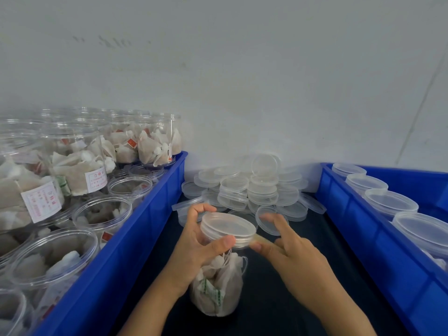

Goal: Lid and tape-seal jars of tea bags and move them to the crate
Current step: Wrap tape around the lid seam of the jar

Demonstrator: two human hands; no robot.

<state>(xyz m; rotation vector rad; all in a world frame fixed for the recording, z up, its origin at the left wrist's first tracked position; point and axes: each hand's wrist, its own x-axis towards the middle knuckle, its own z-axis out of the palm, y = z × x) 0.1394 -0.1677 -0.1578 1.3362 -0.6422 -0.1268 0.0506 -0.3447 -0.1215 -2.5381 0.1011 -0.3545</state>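
A clear jar of tea bags (218,287) stands on the dark table between two crates, with a clear lid (228,226) on top. My left hand (194,248) grips the jar just under the lid, thumb on the lid's rim. My right hand (291,253) pinches a strip of clear tape (260,238) against the right side of the lid's rim. A pile of loose clear lids (252,187) lies behind the jar by the wall. The blue crate on the right (363,238) holds a row of lidded jars (390,202).
On the left, a blue crate (145,229) is packed with several open jars of tea bags (80,166), some labelled. A grey wall closes off the back. The dark table (291,318) forms a narrow lane between the crates.
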